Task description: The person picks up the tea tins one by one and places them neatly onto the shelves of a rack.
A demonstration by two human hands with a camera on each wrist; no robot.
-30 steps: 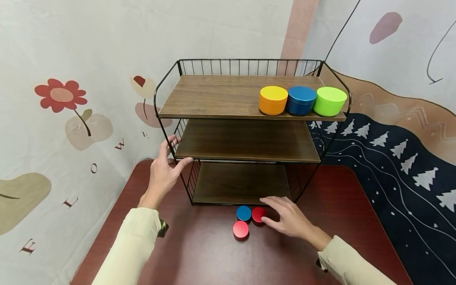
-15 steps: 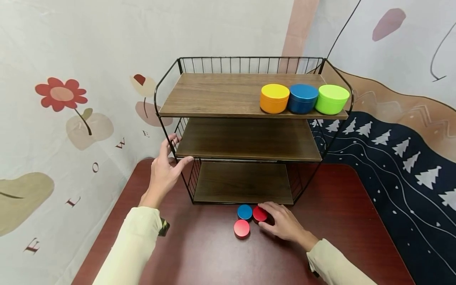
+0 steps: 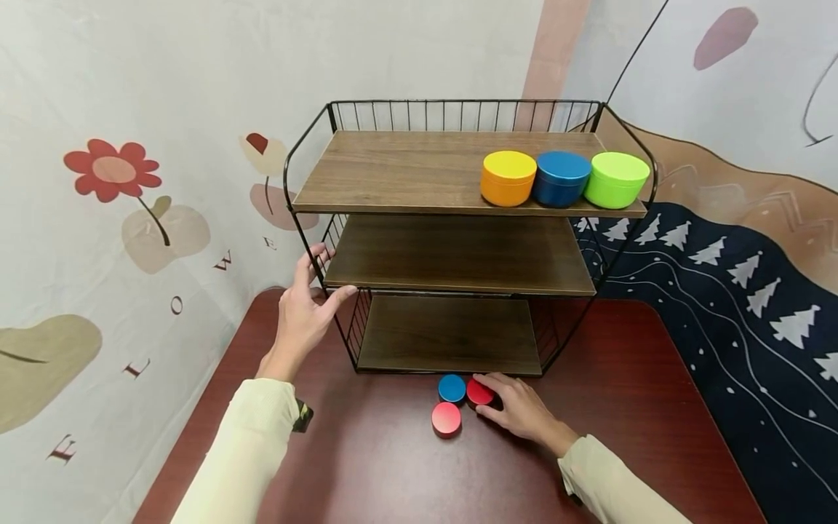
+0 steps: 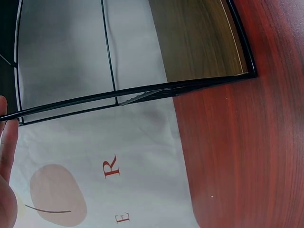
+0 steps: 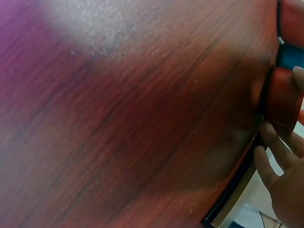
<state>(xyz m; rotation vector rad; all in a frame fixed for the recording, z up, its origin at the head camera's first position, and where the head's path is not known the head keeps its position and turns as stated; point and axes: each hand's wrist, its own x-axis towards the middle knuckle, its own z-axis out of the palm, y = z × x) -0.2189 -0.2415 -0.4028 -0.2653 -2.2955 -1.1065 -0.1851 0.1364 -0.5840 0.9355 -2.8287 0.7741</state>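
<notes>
Two grips: left hand (image 3: pixel 301 320), spread wide, holds rack (image 3: pixel 458 253); right hand (image 3: pixel 524 412) pinches rear red tin (image 3: pixel 479 392), blue tin (image 3: pixel 452 388) just beside.

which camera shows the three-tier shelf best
The head view, since the three-tier shelf shows all three boards there. The left wrist view catches only one board's corner and some frame; the right wrist view, just an edge.

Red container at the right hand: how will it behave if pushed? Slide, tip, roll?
The red container would likely slide rather than tip: it stands squat and flat on the glossy table. Its smooth, evenly round wall looks stiff, so it probably won't deform when gripped. Pushed left, it would probably bump the small blue container beside it.
</notes>
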